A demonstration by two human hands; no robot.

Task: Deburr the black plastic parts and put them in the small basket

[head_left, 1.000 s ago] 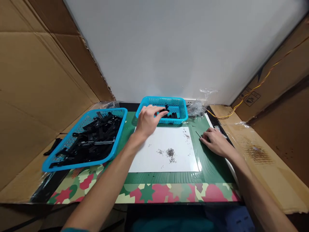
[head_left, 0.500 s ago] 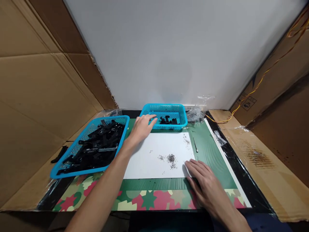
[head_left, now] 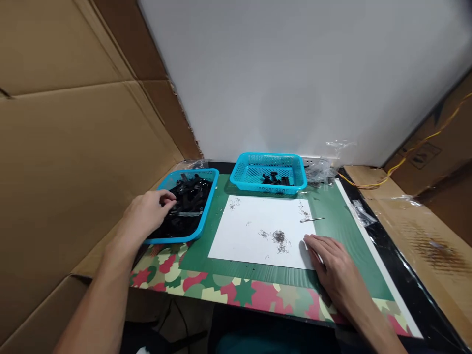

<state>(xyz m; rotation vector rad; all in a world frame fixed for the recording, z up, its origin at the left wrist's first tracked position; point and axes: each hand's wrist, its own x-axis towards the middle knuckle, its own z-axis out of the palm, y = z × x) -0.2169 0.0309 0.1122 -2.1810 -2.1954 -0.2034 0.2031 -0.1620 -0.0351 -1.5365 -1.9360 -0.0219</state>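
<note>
My left hand [head_left: 147, 211] is over the left blue basket [head_left: 207, 209], which is heaped with black plastic parts [head_left: 191, 196]. Its thumb and index finger are bent together among the parts; what lies between them is hidden. At the right edge of a white sheet [head_left: 236, 241] rests my right hand [head_left: 334, 258], fingers extended and holding nothing visible. Tiny bent wire pieces [head_left: 279, 237] lie on the sheet in a dark pile with scattered ones around. A thin metal tool [head_left: 313, 220] with a wider end lies across the sheet's right edge.
Behind the sheet stands a second blue basket [head_left: 239, 184] with a few black parts [head_left: 276, 179]. Clear plastic bags [head_left: 320, 172] lie beside it. Cardboard walls [head_left: 73, 162] flank the green mat [head_left: 342, 226], and a yellow cable [head_left: 391, 177] hangs at right.
My left hand has moved from the back basket to the left basket. The metal tool has turned from nearly upright to crosswise in view. My right hand stays by the sheet. The view has shifted left.
</note>
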